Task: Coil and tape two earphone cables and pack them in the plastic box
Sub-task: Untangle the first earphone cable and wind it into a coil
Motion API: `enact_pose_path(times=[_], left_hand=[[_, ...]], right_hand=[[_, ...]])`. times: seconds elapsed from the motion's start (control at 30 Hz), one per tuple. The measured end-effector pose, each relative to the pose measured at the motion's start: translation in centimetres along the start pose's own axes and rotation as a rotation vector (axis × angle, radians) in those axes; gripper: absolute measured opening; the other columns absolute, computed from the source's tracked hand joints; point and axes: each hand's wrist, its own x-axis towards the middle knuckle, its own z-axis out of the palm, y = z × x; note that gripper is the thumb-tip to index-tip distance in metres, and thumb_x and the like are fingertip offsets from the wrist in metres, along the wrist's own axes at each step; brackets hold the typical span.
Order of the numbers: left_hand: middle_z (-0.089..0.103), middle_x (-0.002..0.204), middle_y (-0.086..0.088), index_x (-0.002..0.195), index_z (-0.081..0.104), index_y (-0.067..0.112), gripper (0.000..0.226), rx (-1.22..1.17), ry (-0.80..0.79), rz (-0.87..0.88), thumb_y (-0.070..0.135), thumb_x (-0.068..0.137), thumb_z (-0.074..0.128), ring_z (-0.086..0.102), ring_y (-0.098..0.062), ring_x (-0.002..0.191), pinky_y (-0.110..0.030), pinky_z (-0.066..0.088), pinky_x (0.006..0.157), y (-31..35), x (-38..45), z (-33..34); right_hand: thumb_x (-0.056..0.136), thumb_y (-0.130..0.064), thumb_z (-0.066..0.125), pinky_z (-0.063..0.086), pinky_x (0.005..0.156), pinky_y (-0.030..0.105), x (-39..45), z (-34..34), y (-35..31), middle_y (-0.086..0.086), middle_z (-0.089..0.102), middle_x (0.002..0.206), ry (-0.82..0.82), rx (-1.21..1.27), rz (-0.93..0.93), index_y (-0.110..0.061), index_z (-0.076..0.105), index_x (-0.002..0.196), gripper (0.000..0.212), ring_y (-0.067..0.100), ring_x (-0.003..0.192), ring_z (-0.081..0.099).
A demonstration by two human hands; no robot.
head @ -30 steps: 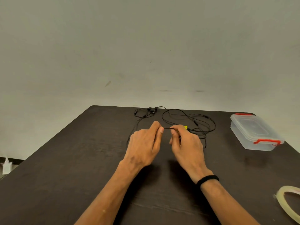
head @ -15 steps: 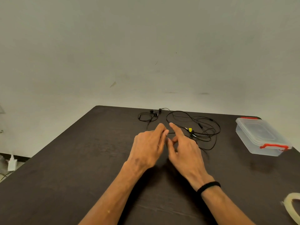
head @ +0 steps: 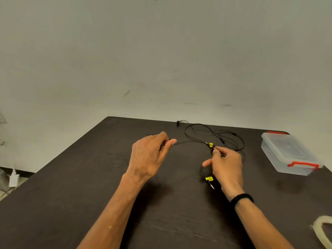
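Observation:
Black earphone cables lie in loose loops at the far middle of the dark table. My left hand pinches a stretch of cable between thumb and fingers. My right hand pinches the same cable farther right, just below a yellow tag. A second yellow tag with a metal plug hangs below my right hand. One earbud rests near the table's far edge. The clear plastic box with red latches sits shut at the right.
A roll of clear tape lies at the table's near right corner, partly out of frame. A pale wall stands behind the table. A white charger sits on the floor at the left.
My hands have moved apart, drawing a length of cable straight between them. The plug end with its yellow tag now hangs under my right hand. The camera view has shifted slightly.

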Motion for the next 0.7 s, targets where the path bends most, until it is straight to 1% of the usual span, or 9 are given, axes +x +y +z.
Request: enact_pose_path(times=[0.07, 0.1, 0.13, 0.2, 0.3, 0.37, 0.43, 0.57, 0.7], left_hand=[[0.053, 0.062, 0.011, 0.083, 0.054, 0.028, 0.037, 0.002, -0.009, 0.009, 0.057, 0.104, 0.05, 0.05, -0.009, 0.056, -0.033, 0.046, 0.05, 0.5, -0.1, 0.2], [0.053, 0.063, 0.011, 0.083, 0.054, 0.027, 0.037, 0.009, -0.01, 0.014, 0.058, 0.104, 0.05, 0.051, -0.009, 0.056, -0.034, 0.047, 0.05, 0.9, -0.2, 0.4], [0.054, 0.063, 0.011, 0.083, 0.054, 0.027, 0.037, 0.014, -0.005, 0.023, 0.058, 0.104, 0.05, 0.052, -0.009, 0.057, -0.033, 0.047, 0.05, 1.3, -0.3, 0.6], [0.054, 0.064, 0.01, 0.084, 0.054, 0.026, 0.036, 0.004, -0.003, 0.052, 0.055, 0.105, 0.05, 0.053, -0.01, 0.056, -0.032, 0.045, 0.049, 2.0, -0.4, 0.9], [0.05, 0.063, 0.013, 0.086, 0.053, 0.025, 0.034, -0.038, -0.023, 0.089, 0.052, 0.106, 0.047, 0.052, -0.01, 0.055, -0.03, 0.044, 0.05, 2.9, -0.8, 1.3], [0.046, 0.063, 0.014, 0.087, 0.053, 0.025, 0.036, -0.04, -0.026, 0.056, 0.054, 0.106, 0.043, 0.05, -0.011, 0.054, -0.028, 0.039, 0.05, 3.0, -0.7, 1.2], [0.047, 0.061, 0.014, 0.086, 0.052, 0.026, 0.037, -0.023, -0.012, 0.022, 0.055, 0.106, 0.041, 0.046, -0.01, 0.053, -0.03, 0.038, 0.049, 2.3, -0.4, 0.9], [0.06, 0.065, 0.01, 0.085, 0.051, 0.027, 0.039, -0.033, -0.016, -0.041, 0.057, 0.107, 0.038, 0.056, -0.011, 0.056, -0.035, 0.049, 0.053, 0.4, -0.1, 0.5], [0.057, 0.066, 0.012, 0.083, 0.05, 0.028, 0.049, 0.019, -0.169, 0.029, 0.072, 0.099, 0.036, 0.056, -0.011, 0.06, -0.036, 0.051, 0.057, -1.1, 0.1, -0.8]], right_hand=[[0.102, -0.021, 0.052, 0.051, 0.086, 0.03, -1.1, 0.4, -0.4, -0.008, 0.077, 0.064, -0.072, -0.131, -0.123, -0.027, 0.038, 0.158, 0.057, 0.009, 0.087, 0.071], [0.102, -0.021, 0.054, 0.049, 0.084, 0.028, -1.8, 0.7, -0.6, -0.006, 0.077, 0.067, -0.13, -0.179, -0.209, -0.034, 0.025, 0.163, 0.069, 0.003, 0.082, 0.07], [0.101, -0.023, 0.057, 0.052, 0.08, 0.027, -2.4, 1.0, -0.7, -0.007, 0.077, 0.07, -0.185, -0.207, -0.306, -0.04, 0.022, 0.163, 0.073, 0.001, 0.074, 0.069], [0.102, -0.024, 0.061, 0.055, 0.072, 0.023, -2.9, 1.8, -0.7, -0.011, 0.077, 0.076, -0.265, -0.206, -0.492, -0.043, 0.04, 0.153, 0.058, 0.005, 0.063, 0.068], [0.106, -0.018, 0.057, 0.056, 0.062, 0.026, -3.4, 2.4, -0.5, -0.014, 0.074, 0.081, -0.294, -0.104, -0.641, -0.033, 0.063, 0.117, 0.019, 0.004, 0.061, 0.069], [0.108, -0.021, 0.055, 0.056, 0.058, 0.026, -3.3, 2.5, -0.4, -0.013, 0.074, 0.081, -0.24, -0.079, -0.644, -0.027, 0.067, 0.108, 0.013, 0.005, 0.057, 0.068], [0.109, -0.025, 0.055, 0.056, 0.055, 0.026, -2.9, 2.3, -0.5, -0.013, 0.076, 0.081, -0.194, -0.025, -0.525, -0.024, 0.07, 0.107, 0.015, 0.009, 0.05, 0.066], [0.11, -0.028, 0.054, 0.055, 0.054, 0.028, -2.3, 1.7, -0.6, -0.014, 0.078, 0.083, -0.155, 0.039, -0.367, -0.024, 0.071, 0.1, 0.02, 0.012, 0.047, 0.065], [0.11, -0.03, 0.053, 0.056, 0.053, 0.035, -2.6, 2.1, -0.9, -0.013, 0.079, 0.084, -0.193, 0.072, -0.318, -0.024, 0.07, 0.097, 0.021, 0.016, 0.05, 0.069]])
